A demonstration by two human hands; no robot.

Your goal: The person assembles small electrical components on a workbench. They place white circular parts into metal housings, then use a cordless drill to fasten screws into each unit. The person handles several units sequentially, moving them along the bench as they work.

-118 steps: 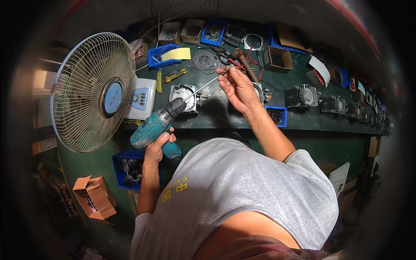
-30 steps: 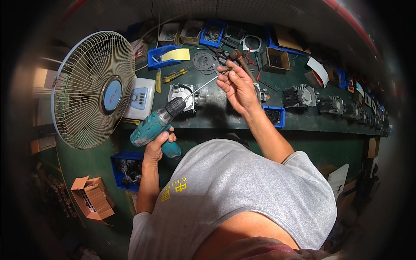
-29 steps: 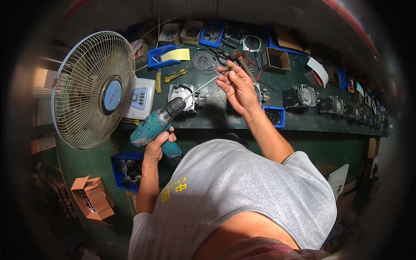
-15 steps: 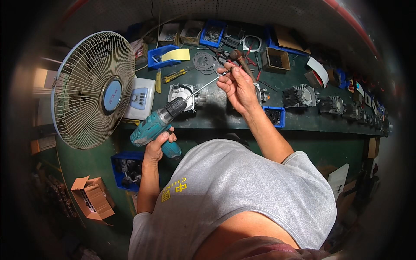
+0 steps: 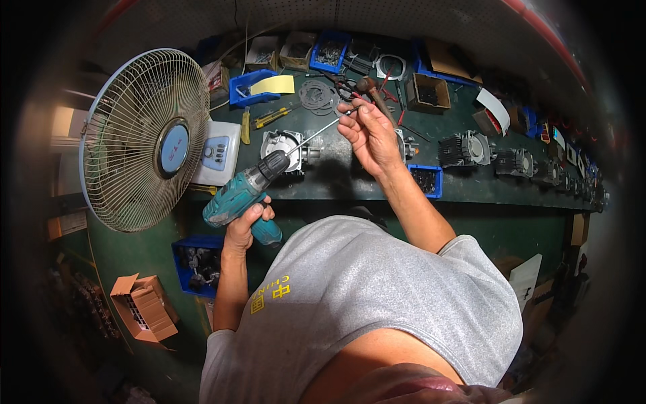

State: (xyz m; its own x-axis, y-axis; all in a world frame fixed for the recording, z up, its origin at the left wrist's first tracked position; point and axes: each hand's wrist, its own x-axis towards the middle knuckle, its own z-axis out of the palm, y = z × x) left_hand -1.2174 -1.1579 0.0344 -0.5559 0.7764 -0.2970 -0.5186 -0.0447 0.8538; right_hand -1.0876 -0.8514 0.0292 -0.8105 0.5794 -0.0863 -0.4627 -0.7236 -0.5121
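Note:
My left hand (image 5: pixel 243 227) is wrapped round the grip of a teal cordless drill (image 5: pixel 232 200), its black chuck angled up and right. From the chuck a long thin steel bit (image 5: pixel 315 137) reaches to my right hand (image 5: pixel 374 140). Thumb and fingers of that hand pinch together at the bit's tip, round a small dark screw-like piece (image 5: pixel 355 110) that is mostly hidden. Beneath the bit, a silvery cast motor housing (image 5: pixel 274 143) lies on the green bench (image 5: pixel 377 185). A second housing (image 5: pixel 408 145) is partly covered by my right wrist.
A large fan (image 5: pixel 176 149) stands at the left. Behind my hands lie a hammer (image 5: pixel 378 97), grey ring gaskets (image 5: pixel 316 95) and a yellow cutter (image 5: pixel 272 116). A blue bin (image 5: pixel 425 182) sits at the bench's front edge; more housings (image 5: pixel 466 149) line the right side.
My right fingers have shifted very slightly at the bit's tip. The drill and my left hand hold nearly the same place.

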